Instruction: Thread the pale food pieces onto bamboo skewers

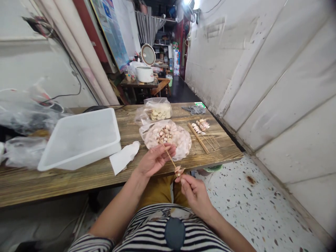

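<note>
1. No brand or writing readable anywhere; only a small green-and-white sticker [200, 104] at the far table edge, its print too small to make out.
2. Left hand [154, 159] closed in a pinch on a thin wooden skewer [170, 157], held slanting over the near edge of the wooden table [78, 182].
3. Right hand [193, 192] below the table edge, fingers curled, thumb and forefinger gripping a small meat piece [179, 170] at the skewer's lower end.
4. Just beyond the left hand, an open plastic bag of meat pieces [165, 136]; behind it a second bag of pale pieces [159, 111].
5. To the right of the bags, loose bare sticks [198, 138] and a few finished skewers [201, 126].
6. To the left, a white plastic tub [81, 138], with a folded white paper [124, 157] just beside it.
7. Far back on another table, a white rice cooker [145, 71], lid up.
</note>
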{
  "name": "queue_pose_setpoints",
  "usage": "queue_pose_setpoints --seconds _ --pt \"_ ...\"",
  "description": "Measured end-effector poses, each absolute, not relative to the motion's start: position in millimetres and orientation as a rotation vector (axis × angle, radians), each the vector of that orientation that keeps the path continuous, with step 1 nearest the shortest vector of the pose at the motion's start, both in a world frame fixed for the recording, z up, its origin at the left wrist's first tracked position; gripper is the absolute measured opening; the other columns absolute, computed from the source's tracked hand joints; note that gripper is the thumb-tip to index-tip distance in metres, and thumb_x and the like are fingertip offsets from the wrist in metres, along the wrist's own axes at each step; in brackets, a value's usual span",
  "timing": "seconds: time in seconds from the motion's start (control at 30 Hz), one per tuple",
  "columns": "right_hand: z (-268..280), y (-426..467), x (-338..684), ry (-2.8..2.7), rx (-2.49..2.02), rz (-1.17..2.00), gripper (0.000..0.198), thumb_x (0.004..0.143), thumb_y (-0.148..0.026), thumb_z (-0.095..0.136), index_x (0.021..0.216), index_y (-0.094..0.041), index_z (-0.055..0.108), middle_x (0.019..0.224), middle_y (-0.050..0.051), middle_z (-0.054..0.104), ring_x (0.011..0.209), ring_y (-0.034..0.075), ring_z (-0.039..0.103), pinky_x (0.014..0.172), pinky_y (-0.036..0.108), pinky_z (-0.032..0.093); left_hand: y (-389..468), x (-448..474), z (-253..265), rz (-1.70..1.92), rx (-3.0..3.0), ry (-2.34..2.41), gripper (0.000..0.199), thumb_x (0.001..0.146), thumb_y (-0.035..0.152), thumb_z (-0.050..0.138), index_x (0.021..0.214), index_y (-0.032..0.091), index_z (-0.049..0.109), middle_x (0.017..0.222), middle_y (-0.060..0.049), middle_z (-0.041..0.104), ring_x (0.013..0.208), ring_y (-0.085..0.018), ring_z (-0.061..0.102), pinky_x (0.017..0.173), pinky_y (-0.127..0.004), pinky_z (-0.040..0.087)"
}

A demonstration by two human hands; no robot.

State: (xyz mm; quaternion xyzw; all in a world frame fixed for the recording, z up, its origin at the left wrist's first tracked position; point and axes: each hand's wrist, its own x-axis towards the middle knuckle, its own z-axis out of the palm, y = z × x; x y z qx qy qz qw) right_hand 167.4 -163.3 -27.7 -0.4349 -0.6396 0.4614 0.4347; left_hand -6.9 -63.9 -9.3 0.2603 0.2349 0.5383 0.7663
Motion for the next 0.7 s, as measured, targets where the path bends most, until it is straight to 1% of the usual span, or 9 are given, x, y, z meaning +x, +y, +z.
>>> queue_pose_setpoints --seconds 0.13,0.23,0.3,0.4,0.47,0.5,0.57,0.6,0.7 --pt "-24.6 -152.6 166.5 -1.703 -1.134 0.909 0.024 0.091 -0.026 0.039 0.091 -0.016 0.061 0.056 -0.004 0.041 0.05 0.01 0.04 0.05 0.021 0.032 -77.2 9.6 -12.3 1.155 0.576 0.531 0.023 0.066 0.02 0.073 0.088 0.013 0.069 0.089 -0.007 0.072 0.087 -0.017 0.065 0.088 -0.029 0.048" --pt "-19.1 -143.6 164.1 -1.735 -1.164 0.785 0.025 0.091 -0.024 0.038 0.087 -0.016 0.061 0.055 -0.002 0.043 0.051 0.012 0.043 0.052 0.021 0.035 -85.8 22.8 -14.9 1.065 0.62 0.575 0.027 0.067 0.021 0.073 0.092 0.012 0.068 0.094 -0.01 0.07 0.087 -0.018 0.065 0.08 -0.029 0.05" --pt "-17.8 -138.3 163.5 -1.736 -1.181 0.742 0.026 0.091 -0.025 0.037 0.084 -0.017 0.06 0.055 -0.002 0.045 0.051 0.013 0.045 0.051 0.022 0.035 -88.5 28.4 -17.9 1.035 0.643 0.575 0.032 0.069 0.026 0.071 0.098 0.013 0.066 0.1 -0.012 0.068 0.087 -0.02 0.064 0.075 -0.029 0.051" --pt "-22.0 -133.2 167.1 -1.702 -1.217 0.712 0.027 0.091 -0.026 0.036 0.085 -0.016 0.061 0.054 -0.001 0.046 0.05 0.013 0.045 0.049 0.022 0.035 -83.0 21.8 -25.1 1.169 0.697 0.615 0.038 0.073 0.035 0.066 0.107 0.017 0.063 0.114 -0.011 0.062 0.098 -0.021 0.06 0.083 -0.034 0.049" --pt "-27.6 -132.0 172.2 -1.656 -1.252 0.711 0.027 0.091 -0.027 0.037 0.087 -0.015 0.061 0.055 -0.001 0.047 0.051 0.013 0.046 0.048 0.021 0.035 -72.1 5.2 -30.9 1.368 0.843 0.823 0.033 0.073 0.036 0.066 0.101 0.018 0.066 0.114 -0.009 0.062 0.104 -0.022 0.056 0.09 -0.036 0.044" --pt "-30.8 -131.9 175.0 -1.639 -1.268 0.717 0.027 0.091 -0.027 0.037 0.087 -0.015 0.061 0.055 -0.001 0.047 0.051 0.013 0.046 0.048 0.021 0.035 -64.9 -5.6 -33.5 1.463 0.973 1.017 0.026 0.071 0.035 0.067 0.09 0.018 0.069 0.108 -0.008 0.065 0.102 -0.023 0.056 0.092 -0.036 0.042" --pt "-36.7 -132.6 180.1 -1.622 -1.292 0.729 0.027 0.091 -0.028 0.037 0.088 -0.014 0.06 0.053 -0.001 0.045 0.052 0.014 0.046 0.048 0.021 0.034 -48.5 -27.4 -37.5 1.453 1.338 1.391 0.013 0.068 0.033 0.069 0.072 0.02 0.071 0.097 -0.006 0.068 0.102 -0.025 0.054 0.098 -0.037 0.036" --pt "-39.3 -133.1 182.0 -1.618 -1.3 0.738 0.027 0.091 -0.029 0.037 0.088 -0.015 0.06 0.052 -0.002 0.043 0.053 0.014 0.046 0.047 0.021 0.034 -39.7 -36.3 -38.6 1.404 1.501 1.526 0.011 0.068 0.031 0.068 0.068 0.021 0.071 0.095 -0.007 0.068 0.1 -0.026 0.054 0.098 -0.038 0.034" --pt "-44.4 -135.1 184.9 -1.61 -1.318 0.766 0.028 0.091 -0.03 0.037 0.087 -0.015 0.061 0.05 -0.003 0.04 0.052 0.014 0.047 0.048 0.021 0.034 -13.3 -47.3 -38.6 1.284 1.855 1.714 0.017 0.074 0.028 0.059 0.083 0.019 0.071 0.094 -0.01 0.067 0.096 -0.028 0.055 0.095 -0.04 0.033"
